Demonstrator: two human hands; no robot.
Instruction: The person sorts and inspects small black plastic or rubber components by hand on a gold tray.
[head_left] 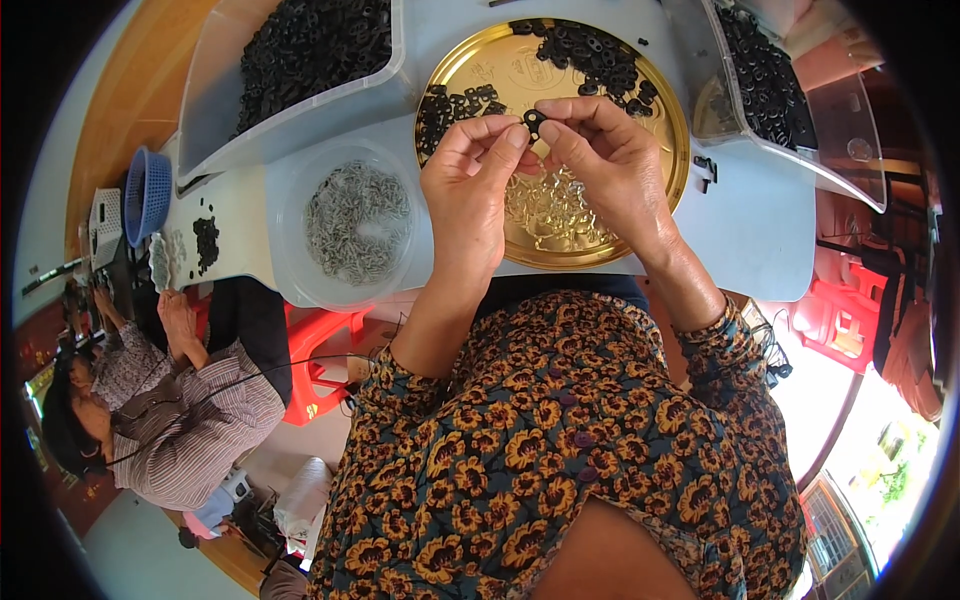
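Note:
Over a round golden tray (658, 210), my two hands meet around a small black part with holes (536, 121). My left hand (470, 185) pinches its left side between thumb and fingertips. From the other side, my right hand (612, 165) grips it with thumb and forefinger. Behind it on the tray lie black plastic pieces (590, 55), spread along the far rim, and another group of black pieces (455, 108) sits at the left. Small shiny metal pieces (555, 205) are heaped on the near part of the tray, partly hidden by my hands.
A clear tub (290, 235) of silvery metal pieces stands left of the tray. Bins of black parts flank it, one at far left (260, 135) and one at right (745, 120). Red stools (325, 365) stand below the table; another person (190, 400) sits at left.

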